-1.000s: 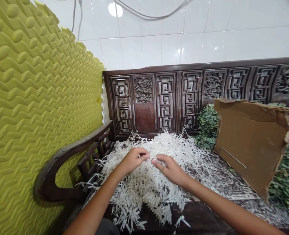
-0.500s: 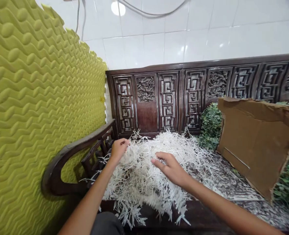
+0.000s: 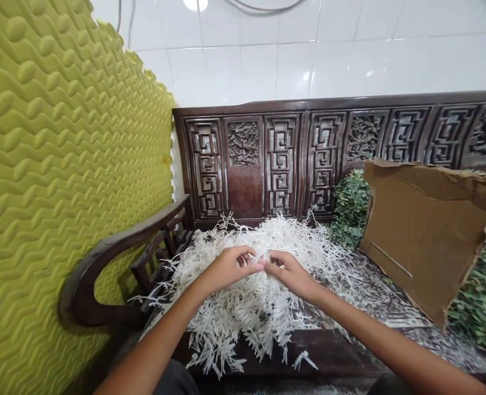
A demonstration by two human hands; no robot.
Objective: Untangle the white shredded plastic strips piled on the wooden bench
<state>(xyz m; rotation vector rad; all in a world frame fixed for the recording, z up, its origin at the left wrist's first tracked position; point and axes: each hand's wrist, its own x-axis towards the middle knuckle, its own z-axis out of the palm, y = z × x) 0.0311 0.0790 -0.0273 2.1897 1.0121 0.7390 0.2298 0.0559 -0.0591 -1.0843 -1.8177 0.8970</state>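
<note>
A heap of white, twig-like artificial sprigs (image 3: pixel 243 312) covers the near left of a dark wooden bench seat. Over its middle, my left hand (image 3: pixel 231 269) and my right hand (image 3: pixel 293 277) meet fingertip to fingertip. The thumb and fingers of my left hand are curled in a pinch. My right hand pinches from the other side, thumb against my left thumb's tip. Whatever lies between the fingertips is too small and too white against the heap to make out. One small loose sprig (image 3: pixel 304 359) lies on the bench's front edge.
Behind the heap rises the bench's carved wooden backrest (image 3: pixel 245 192), with a curved armrest (image 3: pixel 99 252) at left. A yellow foam mat (image 3: pixel 62 192) stands beyond it. To the right, a brown cardboard piece (image 3: pixel 428 236) leans among green artificial foliage (image 3: pixel 352 203). White tiles (image 3: pixel 259 71) lie behind.
My left hand has moved right from the heap's left side to meet my right hand. The right hand's thumb and fingers have drawn closer together. The view has shifted slightly.
</note>
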